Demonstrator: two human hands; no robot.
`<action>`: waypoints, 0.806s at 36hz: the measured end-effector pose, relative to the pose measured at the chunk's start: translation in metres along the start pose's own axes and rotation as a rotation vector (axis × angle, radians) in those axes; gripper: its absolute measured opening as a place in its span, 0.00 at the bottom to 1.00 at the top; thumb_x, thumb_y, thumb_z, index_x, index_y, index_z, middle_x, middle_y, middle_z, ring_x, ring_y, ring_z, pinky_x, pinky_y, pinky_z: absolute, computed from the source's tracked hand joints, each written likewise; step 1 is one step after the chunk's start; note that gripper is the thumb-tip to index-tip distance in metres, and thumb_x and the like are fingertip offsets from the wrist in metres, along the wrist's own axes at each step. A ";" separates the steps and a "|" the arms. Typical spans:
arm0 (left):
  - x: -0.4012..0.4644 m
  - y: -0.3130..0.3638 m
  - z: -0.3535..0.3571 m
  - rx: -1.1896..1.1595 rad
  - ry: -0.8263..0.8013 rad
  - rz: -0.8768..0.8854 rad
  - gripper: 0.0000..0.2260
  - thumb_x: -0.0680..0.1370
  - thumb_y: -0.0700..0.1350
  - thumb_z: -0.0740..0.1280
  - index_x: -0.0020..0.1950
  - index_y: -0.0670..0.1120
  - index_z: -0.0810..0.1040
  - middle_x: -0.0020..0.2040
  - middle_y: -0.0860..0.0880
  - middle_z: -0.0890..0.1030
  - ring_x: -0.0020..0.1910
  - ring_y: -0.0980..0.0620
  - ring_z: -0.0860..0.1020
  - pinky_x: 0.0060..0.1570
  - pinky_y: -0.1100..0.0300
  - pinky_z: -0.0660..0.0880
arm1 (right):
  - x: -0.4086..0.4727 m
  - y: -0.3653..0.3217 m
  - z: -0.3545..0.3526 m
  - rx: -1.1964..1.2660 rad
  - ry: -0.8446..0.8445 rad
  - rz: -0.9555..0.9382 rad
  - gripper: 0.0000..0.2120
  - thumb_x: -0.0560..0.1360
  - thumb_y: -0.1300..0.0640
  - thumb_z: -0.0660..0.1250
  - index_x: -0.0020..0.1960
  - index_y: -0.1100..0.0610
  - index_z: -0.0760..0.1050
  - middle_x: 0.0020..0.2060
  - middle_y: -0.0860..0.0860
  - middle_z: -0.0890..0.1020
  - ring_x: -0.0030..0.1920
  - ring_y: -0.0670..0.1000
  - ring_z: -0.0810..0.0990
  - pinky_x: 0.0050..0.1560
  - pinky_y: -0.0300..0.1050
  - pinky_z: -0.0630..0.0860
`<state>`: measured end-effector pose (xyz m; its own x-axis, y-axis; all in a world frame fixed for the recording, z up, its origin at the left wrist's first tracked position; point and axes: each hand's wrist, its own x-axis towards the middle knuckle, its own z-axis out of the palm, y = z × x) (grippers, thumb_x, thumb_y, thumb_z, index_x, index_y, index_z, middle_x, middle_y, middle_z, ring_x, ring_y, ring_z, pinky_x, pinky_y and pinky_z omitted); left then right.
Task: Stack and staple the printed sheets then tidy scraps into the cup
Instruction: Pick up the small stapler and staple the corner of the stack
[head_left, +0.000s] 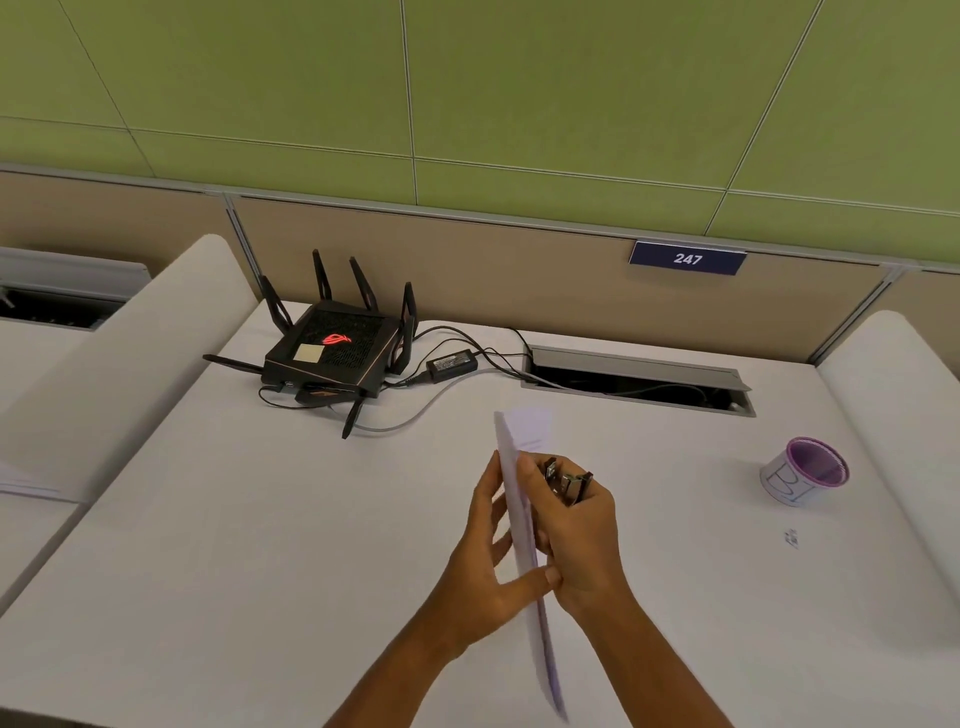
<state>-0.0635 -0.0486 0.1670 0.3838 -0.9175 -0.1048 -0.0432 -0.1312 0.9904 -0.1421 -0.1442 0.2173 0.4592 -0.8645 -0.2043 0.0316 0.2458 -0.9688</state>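
A thin stack of printed sheets (519, 519) stands almost edge-on above the white desk, blurred at its lower end. My left hand (488, 561) holds the stack from the left, thumb pressed against its near side. My right hand (576, 535) grips a small dark metal stapler (569, 480) just right of the sheets' upper part, its thumb touching the paper. The purple-rimmed cup (805, 470) stands on the desk at the right. A small paper scrap (790, 538) lies on the desk below the cup.
A black router (332, 353) with antennas, its power brick (451, 362) and cables sit at the back left. An open cable tray (639, 382) is sunk into the desk (260, 545) behind the hands. Padded dividers flank both sides.
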 end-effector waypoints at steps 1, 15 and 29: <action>-0.001 0.000 -0.001 -0.011 0.025 -0.028 0.43 0.72 0.57 0.77 0.80 0.65 0.55 0.78 0.70 0.65 0.77 0.61 0.70 0.72 0.59 0.74 | 0.000 -0.001 0.001 0.003 -0.009 0.012 0.11 0.73 0.44 0.75 0.53 0.46 0.87 0.48 0.47 0.89 0.49 0.55 0.87 0.41 0.41 0.83; 0.001 0.002 -0.015 -0.190 0.198 -0.203 0.22 0.84 0.37 0.66 0.71 0.61 0.74 0.59 0.51 0.86 0.57 0.45 0.87 0.54 0.43 0.87 | 0.012 0.012 -0.031 -0.125 0.016 -0.094 0.08 0.76 0.57 0.77 0.54 0.50 0.86 0.51 0.43 0.88 0.45 0.42 0.84 0.45 0.37 0.79; 0.019 -0.002 -0.052 -0.247 0.233 -0.198 0.22 0.82 0.30 0.66 0.67 0.55 0.78 0.58 0.52 0.88 0.56 0.48 0.87 0.48 0.52 0.86 | 0.035 0.073 -0.093 -0.045 -0.028 0.281 0.16 0.73 0.49 0.78 0.57 0.55 0.85 0.27 0.50 0.71 0.27 0.49 0.56 0.30 0.46 0.53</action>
<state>-0.0086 -0.0462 0.1678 0.5631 -0.7697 -0.3006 0.2651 -0.1763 0.9480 -0.2065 -0.1972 0.1267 0.4685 -0.7529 -0.4623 -0.1392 0.4539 -0.8801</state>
